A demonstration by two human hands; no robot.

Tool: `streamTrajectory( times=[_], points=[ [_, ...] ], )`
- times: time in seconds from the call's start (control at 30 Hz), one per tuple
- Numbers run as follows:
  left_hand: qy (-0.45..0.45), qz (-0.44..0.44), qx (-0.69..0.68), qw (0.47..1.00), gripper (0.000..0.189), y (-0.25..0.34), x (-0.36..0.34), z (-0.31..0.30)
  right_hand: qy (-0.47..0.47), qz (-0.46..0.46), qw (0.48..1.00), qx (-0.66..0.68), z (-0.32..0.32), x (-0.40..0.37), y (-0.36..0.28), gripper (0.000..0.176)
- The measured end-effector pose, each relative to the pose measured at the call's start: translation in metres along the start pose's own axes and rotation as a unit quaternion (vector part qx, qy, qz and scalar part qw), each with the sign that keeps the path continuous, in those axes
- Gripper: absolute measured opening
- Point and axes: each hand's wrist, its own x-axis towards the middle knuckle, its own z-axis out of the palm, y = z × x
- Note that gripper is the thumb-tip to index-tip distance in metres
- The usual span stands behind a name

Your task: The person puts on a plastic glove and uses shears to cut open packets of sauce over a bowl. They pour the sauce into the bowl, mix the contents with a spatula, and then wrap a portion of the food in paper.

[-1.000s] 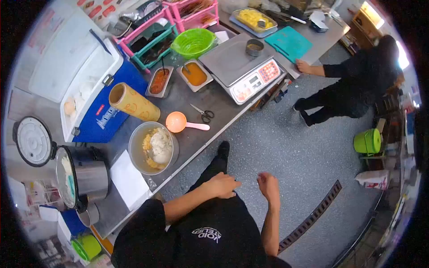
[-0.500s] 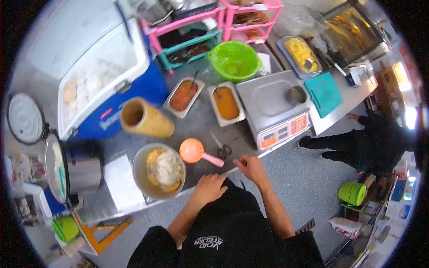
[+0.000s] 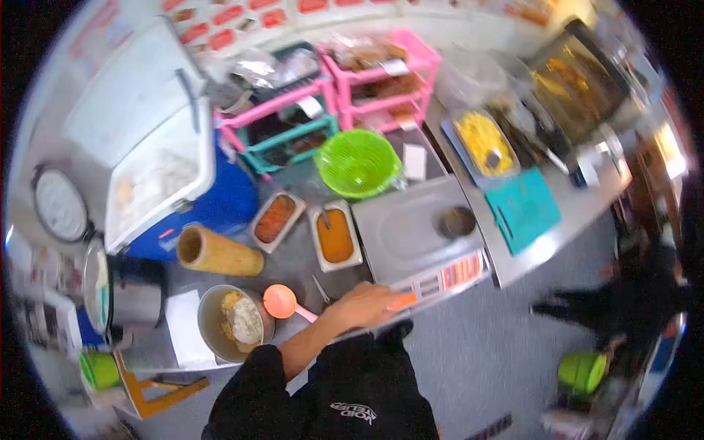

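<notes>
My left hand point(image 3: 367, 305) reaches across at the counter's front edge, fingers loosely stretched out toward the front of the scale point(image 3: 414, 235), somewhat blurred. Scissors point(image 3: 321, 289) lie beside it, their handles partly covered by the hand. A pink-handled orange ladle-like scoop point(image 3: 280, 301) rests left of my forearm, its handle end near my wrist. Farther left stands a metal pot point(image 3: 211, 334) holding yellow food topped with white powder. My right hand is out of sight.
Behind are trays of orange sauce point(image 3: 336, 236) and red chopped food point(image 3: 276, 218), a bamboo-like tube point(image 3: 220, 251), a green colander point(image 3: 359, 163) and a blue cooler point(image 3: 231, 194). A teal cutting board point(image 3: 524, 210) lies right. A person in dark clothes point(image 3: 645, 286) is at the far right.
My left hand has moved right, from the counter edge to the front of the scale. My right hand has left the view. The camera view has tilted up and turned.
</notes>
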Motion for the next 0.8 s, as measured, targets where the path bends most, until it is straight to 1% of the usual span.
streamTrajectory(
  times=[0.03,0.07,0.1,0.17,0.23,0.27,0.3,0.33,0.37,0.4,0.43,0.47,0.53,0.57,0.63,0.67,0.77,0.8],
  points=[
    [0.021,0.029,-0.007,0.999,0.047,0.002,0.007,-0.008,-0.09,0.107,0.982,0.13,-0.017,0.01,-0.013,0.038],
    [0.013,0.016,-0.012,1.0,0.043,0.016,0.008,-0.031,-0.129,0.143,0.964,0.185,-0.036,0.024,-0.02,0.036],
    [0.101,0.041,0.002,0.994,0.042,0.01,0.01,-0.044,-0.153,0.161,0.95,0.218,-0.049,0.041,-0.024,0.035],
    [0.259,0.106,0.034,0.959,0.04,-0.011,0.004,-0.071,-0.172,0.168,0.935,0.261,-0.066,0.072,-0.033,0.035],
    [0.326,-0.015,0.113,0.938,0.037,-0.023,-0.017,-0.151,-0.169,0.165,0.925,0.296,-0.077,0.096,-0.036,0.04],
    [0.422,-0.05,0.147,0.893,0.032,-0.024,-0.033,-0.193,-0.158,0.154,0.922,0.319,-0.077,0.11,-0.038,0.043],
    [0.51,-0.069,0.057,0.855,0.026,-0.029,-0.044,-0.232,-0.139,0.141,0.916,0.349,-0.073,0.122,-0.035,0.047],
    [0.582,-0.092,0.109,0.801,0.02,-0.073,-0.054,-0.265,-0.107,0.11,0.907,0.393,-0.061,0.136,-0.026,0.051],
    [0.679,-0.097,0.195,0.702,0.017,-0.094,-0.064,-0.297,-0.062,0.063,0.887,0.453,-0.045,0.152,-0.012,0.055],
    [0.716,-0.148,0.164,0.662,0.017,-0.135,-0.073,-0.326,-0.002,-0.021,0.858,0.513,-0.025,0.172,-0.002,0.06],
    [0.75,-0.197,0.133,0.617,0.018,-0.169,-0.081,-0.347,-0.049,0.08,0.834,0.544,-0.062,0.203,-0.037,0.053],
    [0.753,-0.203,0.141,0.61,0.018,-0.181,-0.087,-0.359,-0.086,0.183,0.797,0.57,-0.123,0.236,-0.091,0.049],
    [0.758,-0.217,0.153,0.596,0.02,-0.197,-0.093,-0.382,-0.079,0.129,0.845,0.514,-0.181,0.262,-0.151,0.045],
    [0.76,-0.202,0.164,0.595,0.022,-0.203,-0.094,-0.391,-0.076,0.103,0.867,0.482,-0.191,0.269,-0.167,0.043],
    [0.76,-0.178,0.183,0.597,0.024,-0.216,-0.093,-0.403,-0.049,0.055,0.876,0.476,-0.177,0.276,-0.178,0.039],
    [0.758,-0.167,0.192,0.601,0.022,-0.219,-0.093,-0.41,-0.036,0.032,0.88,0.472,-0.174,0.276,-0.184,0.037],
    [0.748,-0.15,0.217,0.609,0.015,-0.225,-0.095,-0.416,-0.067,0.007,0.923,0.378,-0.171,0.263,-0.186,0.031],
    [0.747,-0.151,0.228,0.606,0.013,-0.224,-0.096,-0.416,-0.06,0.007,0.921,0.384,-0.173,0.255,-0.188,0.029]
  ],
)
